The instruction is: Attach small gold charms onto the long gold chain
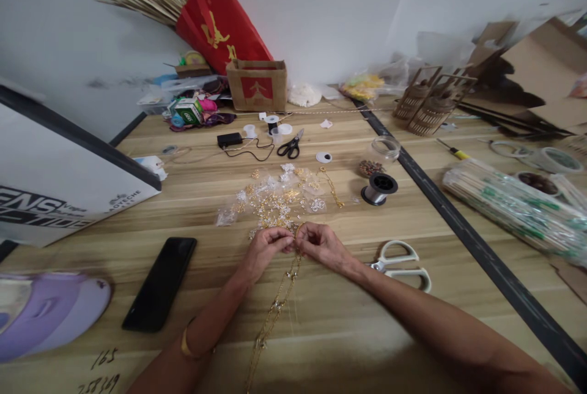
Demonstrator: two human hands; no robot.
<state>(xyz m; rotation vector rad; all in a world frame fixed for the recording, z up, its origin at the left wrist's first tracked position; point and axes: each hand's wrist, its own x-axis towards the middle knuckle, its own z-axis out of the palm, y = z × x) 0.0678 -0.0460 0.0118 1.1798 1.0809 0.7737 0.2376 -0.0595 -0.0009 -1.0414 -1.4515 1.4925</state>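
Note:
My left hand (267, 251) and my right hand (324, 246) meet fingertip to fingertip above the wooden table, both closed in a pinch. Between them is the upper end of a gold chain (277, 306); a loop of it rises by the right fingers. From there the chain trails down toward the table's near edge, with small shiny charms along it. Which link each hand pinches is too small to see. Just beyond my fingers lies a spread of gold and silver jewelry findings (275, 207), partly in small clear bags. A short gold chain (332, 189) rests to their right.
White-handled scissors (403, 267) lie by my right forearm, and a black phone (160, 284) left of my left arm. A wire spool (380, 188), a jar of beads (384, 149) and black scissors (290, 145) sit farther back. A large white box (59, 180) stands left.

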